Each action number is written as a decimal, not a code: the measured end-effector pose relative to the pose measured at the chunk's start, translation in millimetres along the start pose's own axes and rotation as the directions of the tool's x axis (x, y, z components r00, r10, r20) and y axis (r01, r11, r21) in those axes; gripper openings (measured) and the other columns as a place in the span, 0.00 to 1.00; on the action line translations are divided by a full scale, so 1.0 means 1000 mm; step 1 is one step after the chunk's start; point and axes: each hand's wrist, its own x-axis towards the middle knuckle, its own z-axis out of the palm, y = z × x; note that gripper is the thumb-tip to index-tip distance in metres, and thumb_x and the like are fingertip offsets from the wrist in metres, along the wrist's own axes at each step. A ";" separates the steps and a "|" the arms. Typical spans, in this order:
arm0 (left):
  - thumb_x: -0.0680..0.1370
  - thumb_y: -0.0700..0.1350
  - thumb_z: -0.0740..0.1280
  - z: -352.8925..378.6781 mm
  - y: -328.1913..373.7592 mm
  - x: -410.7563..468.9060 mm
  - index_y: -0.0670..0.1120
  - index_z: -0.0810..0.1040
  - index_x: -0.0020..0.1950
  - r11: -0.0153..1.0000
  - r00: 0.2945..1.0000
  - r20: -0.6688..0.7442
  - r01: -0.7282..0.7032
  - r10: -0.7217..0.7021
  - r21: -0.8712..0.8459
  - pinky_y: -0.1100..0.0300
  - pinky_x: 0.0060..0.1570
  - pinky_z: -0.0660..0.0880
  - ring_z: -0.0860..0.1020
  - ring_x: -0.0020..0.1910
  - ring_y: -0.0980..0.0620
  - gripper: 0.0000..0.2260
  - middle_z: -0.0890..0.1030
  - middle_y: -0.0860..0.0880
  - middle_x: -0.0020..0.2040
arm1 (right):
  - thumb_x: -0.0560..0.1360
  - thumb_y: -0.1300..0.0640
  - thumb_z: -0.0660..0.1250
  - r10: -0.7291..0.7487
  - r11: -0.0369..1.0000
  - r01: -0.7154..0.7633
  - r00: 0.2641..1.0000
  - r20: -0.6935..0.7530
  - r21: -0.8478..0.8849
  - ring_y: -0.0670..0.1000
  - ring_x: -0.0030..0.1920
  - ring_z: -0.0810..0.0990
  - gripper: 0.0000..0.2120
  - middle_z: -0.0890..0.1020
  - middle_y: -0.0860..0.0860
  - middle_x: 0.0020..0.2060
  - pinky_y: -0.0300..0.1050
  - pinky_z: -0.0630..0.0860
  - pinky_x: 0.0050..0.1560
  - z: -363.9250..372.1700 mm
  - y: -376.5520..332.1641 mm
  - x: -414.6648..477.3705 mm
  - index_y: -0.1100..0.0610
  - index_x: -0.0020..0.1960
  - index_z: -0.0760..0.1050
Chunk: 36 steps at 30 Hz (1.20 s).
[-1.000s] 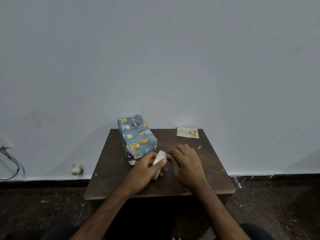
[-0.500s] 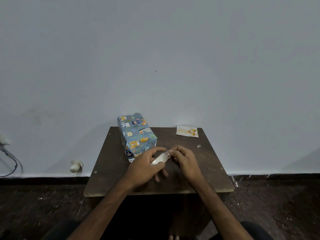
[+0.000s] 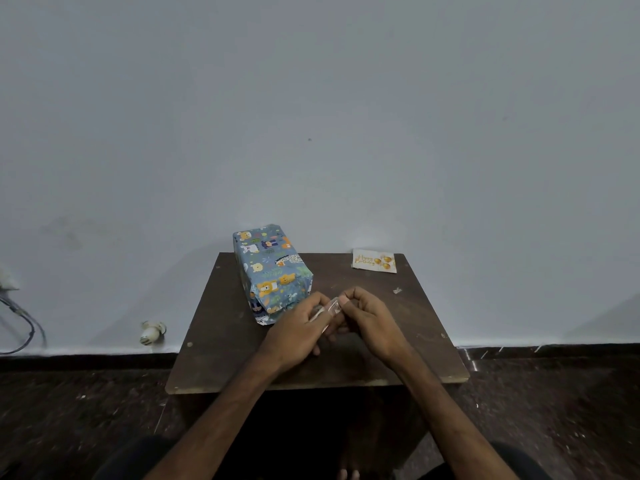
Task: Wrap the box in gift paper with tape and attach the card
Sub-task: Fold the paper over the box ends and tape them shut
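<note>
A person is sitting at a small dark wooden table [image 3: 221, 341] set against a pale wall [image 3: 311, 116], seen from a camera on their head looking down at both bare hands.

The left hand [image 3: 298, 332] is curling its fingers around a piece of clear tape [image 3: 328, 307] and gripping it above the middle of the tabletop. The right hand [image 3: 369, 320] is meeting it from the other side, with thumb and forefinger bent inward and pinching the upper end of the same tape. The remaining right fingers are folding loosely underneath. The two hands are touching at the fingertips. The tape is transparent and partly covered by the fingers, so whether it is a roll or a loose strip cannot be told.

The box [image 3: 272, 271], covered in blue gift paper printed with cartoon animals, is lying on the table's back left part, just beyond the left hand's knuckles, its near end showing folded paper. The card [image 3: 374, 260], pale with gold lettering and gold balloons, is lying flat at the back right corner of the table, well apart from the box and from both hands.

A small pale scrap [image 3: 397, 290] is lying on the table to the right of the hands. A grey cable [image 3: 24, 327] is hanging by the wall at the far left, and a small white fitting [image 3: 152, 332] is sitting low on the wall near the dark floor [image 3: 69, 410].
</note>
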 end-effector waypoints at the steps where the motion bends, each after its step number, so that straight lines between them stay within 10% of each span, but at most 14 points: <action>1: 0.83 0.55 0.59 0.001 0.000 0.001 0.54 0.75 0.48 1.000 1.000 -0.014 -0.003 0.003 0.010 0.54 0.35 0.75 0.82 0.31 0.46 0.09 0.84 0.53 0.39 | 0.83 0.60 0.59 0.013 1.000 -0.014 1.000 0.007 0.027 0.61 0.38 0.82 0.08 0.83 0.62 0.36 0.57 0.79 0.48 0.000 -0.001 0.001 0.64 0.51 0.72; 9: 0.81 0.48 0.65 0.005 0.000 0.004 0.49 0.78 0.43 0.998 0.986 -0.168 -0.021 0.012 -0.051 0.56 0.34 0.75 0.77 0.23 0.48 0.08 0.84 0.51 0.33 | 0.84 0.57 0.58 0.095 0.984 -0.065 0.978 -0.184 0.165 0.53 0.34 0.84 0.12 0.83 0.59 0.37 0.44 0.81 0.37 -0.023 -0.015 0.003 0.63 0.51 0.77; 11: 0.81 0.49 0.66 0.004 0.000 0.005 0.49 0.78 0.43 0.996 0.986 -0.169 -0.004 -0.011 -0.087 0.54 0.34 0.76 0.77 0.23 0.48 0.08 0.84 0.50 0.33 | 0.83 0.57 0.60 -0.018 0.965 -0.070 0.944 -0.328 -0.252 0.52 0.35 0.82 0.12 0.83 0.55 0.37 0.43 0.80 0.36 -0.043 -0.010 0.004 0.61 0.47 0.79; 14: 0.81 0.50 0.66 0.004 0.002 0.006 0.49 0.79 0.44 0.996 0.986 -0.167 0.003 -0.018 -0.089 0.51 0.34 0.78 0.78 0.24 0.48 0.09 0.85 0.50 0.34 | 0.79 0.53 0.67 0.010 0.548 -0.176 0.979 -0.203 -0.818 0.52 0.43 0.79 0.09 0.81 0.51 0.41 0.45 0.75 0.42 -0.051 0.002 0.001 0.59 0.45 0.79; 22: 0.80 0.52 0.66 0.008 0.006 0.004 0.49 0.80 0.44 0.998 0.983 -0.185 0.005 -0.017 -0.061 0.49 0.35 0.79 0.78 0.25 0.49 0.09 0.84 0.50 0.34 | 0.79 0.56 0.66 0.063 0.288 -0.178 0.984 -0.167 -0.941 0.56 0.57 0.77 0.09 0.77 0.56 0.56 0.49 0.74 0.51 -0.026 -0.002 -0.004 0.59 0.57 0.74; 24: 0.80 0.53 0.66 0.008 0.006 0.003 0.49 0.80 0.44 0.999 0.983 -0.184 0.007 -0.016 -0.046 0.49 0.36 0.79 0.78 0.25 0.49 0.09 0.84 0.51 0.34 | 0.79 0.55 0.65 0.118 0.320 -0.255 0.966 -0.228 -0.912 0.56 0.54 0.79 0.07 0.79 0.55 0.53 0.48 0.73 0.48 -0.033 -0.009 -0.005 0.57 0.53 0.73; 28: 0.81 0.51 0.66 0.007 0.004 0.008 0.50 0.80 0.44 1.000 0.982 -0.188 -0.003 0.003 0.002 0.49 0.36 0.80 0.79 0.26 0.48 0.09 0.84 0.52 0.33 | 0.80 0.63 0.63 0.323 0.853 -0.337 0.941 -0.105 -0.399 0.49 0.46 0.82 0.03 0.86 0.53 0.42 0.41 0.77 0.41 -0.062 -0.020 -0.020 0.58 0.51 0.75; 36: 0.81 0.50 0.66 0.013 0.003 0.016 0.52 0.78 0.45 0.999 0.981 -0.190 -0.020 0.026 0.034 0.51 0.35 0.80 0.79 0.25 0.50 0.06 0.84 0.53 0.34 | 0.58 0.37 0.72 0.465 0.849 -0.391 0.872 0.151 -0.356 0.44 0.38 0.73 0.30 0.82 0.49 0.43 0.37 0.63 0.32 -0.071 -0.021 -0.043 0.54 0.54 0.74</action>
